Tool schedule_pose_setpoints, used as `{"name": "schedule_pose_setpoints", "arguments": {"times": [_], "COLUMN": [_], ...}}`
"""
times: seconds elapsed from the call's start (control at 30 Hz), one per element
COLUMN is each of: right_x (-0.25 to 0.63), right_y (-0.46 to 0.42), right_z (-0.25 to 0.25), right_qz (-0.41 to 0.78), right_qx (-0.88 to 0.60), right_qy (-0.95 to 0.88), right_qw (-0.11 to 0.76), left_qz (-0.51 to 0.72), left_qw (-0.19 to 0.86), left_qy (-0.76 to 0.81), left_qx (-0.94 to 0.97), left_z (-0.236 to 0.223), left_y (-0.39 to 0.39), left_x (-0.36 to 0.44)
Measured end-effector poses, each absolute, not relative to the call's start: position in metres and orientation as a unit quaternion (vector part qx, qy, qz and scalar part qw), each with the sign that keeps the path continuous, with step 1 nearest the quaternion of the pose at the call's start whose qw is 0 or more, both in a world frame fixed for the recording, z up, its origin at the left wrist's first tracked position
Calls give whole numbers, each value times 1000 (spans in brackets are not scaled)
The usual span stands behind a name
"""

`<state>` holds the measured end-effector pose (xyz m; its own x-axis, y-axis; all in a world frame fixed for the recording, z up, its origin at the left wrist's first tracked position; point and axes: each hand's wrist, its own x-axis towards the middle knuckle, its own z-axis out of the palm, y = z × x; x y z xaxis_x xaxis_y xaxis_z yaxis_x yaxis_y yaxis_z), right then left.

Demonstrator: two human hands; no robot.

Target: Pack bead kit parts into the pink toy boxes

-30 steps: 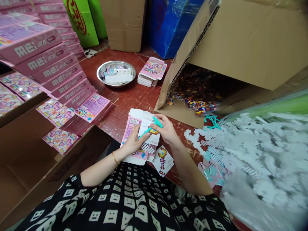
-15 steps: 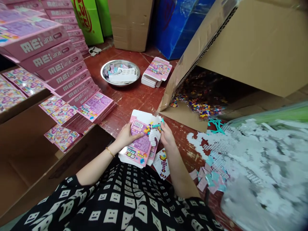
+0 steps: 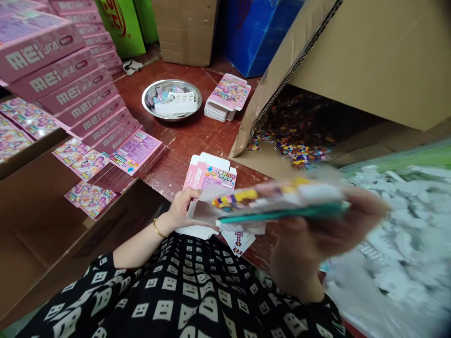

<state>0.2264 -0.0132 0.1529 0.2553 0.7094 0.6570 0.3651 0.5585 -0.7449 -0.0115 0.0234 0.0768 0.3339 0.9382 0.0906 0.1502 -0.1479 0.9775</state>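
My left hand [image 3: 181, 211], with a gold bangle at the wrist, is closed on a small carton [image 3: 202, 212] whose open end faces right. My right hand [image 3: 317, 234], smeared by motion, grips a bundle close to the camera: a clear bag of coloured pieces [image 3: 239, 198], a teal plastic stick [image 3: 278, 214] and a white part. The bundle's left end lies at the carton's opening; whether it is inside I cannot tell. Behind my left hand lies a flat pink carton [image 3: 207, 176]. A printed pattern card [image 3: 237, 239] rests below the bundle.
Stacked pink boxes [image 3: 81, 94] rise at the left. A steel bowl [image 3: 145, 101] with packets and a pile of cartons [image 3: 225, 96] stand behind. At right are a large cardboard box [image 3: 369, 61] of bagged coloured pieces and a bag of white plastic parts [image 3: 394, 263].
My right hand has come up and right, nearer the camera, with the bundle. The carton in my left hand now shows its open end. The teal pieces and packets at right are now hidden.
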Motion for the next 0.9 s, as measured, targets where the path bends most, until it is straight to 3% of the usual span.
{"name": "schedule_pose_setpoints", "arguments": {"times": [0.17, 0.27, 0.4, 0.57, 0.8, 0.9], "right_x": [224, 223, 209, 193, 238, 242], "right_y": [29, 33, 21, 12, 16, 17], "right_z": [142, 144, 156, 161, 157, 160], "right_qz": [-1, -30, 17, 130, 113, 128], "right_qx": [-424, -456, -406, -370, -434, -437], "right_qy": [-542, -534, -643, -668, -676, -727], "right_qw": [726, 711, 649, 632, 585, 513], "left_qz": [442, 482, 502, 480, 510, 498], "left_qw": [446, 424, 417, 427, 337, 297], "left_qy": [490, 450, 438, 475, 423, 408], "left_qx": [605, 621, 619, 602, 669, 705], "left_z": [64, 64, 66, 68, 56, 57], "left_y": [27, 32, 38, 37, 42, 45], "left_x": [-10, -8, -4, 0, 1, 5]}}
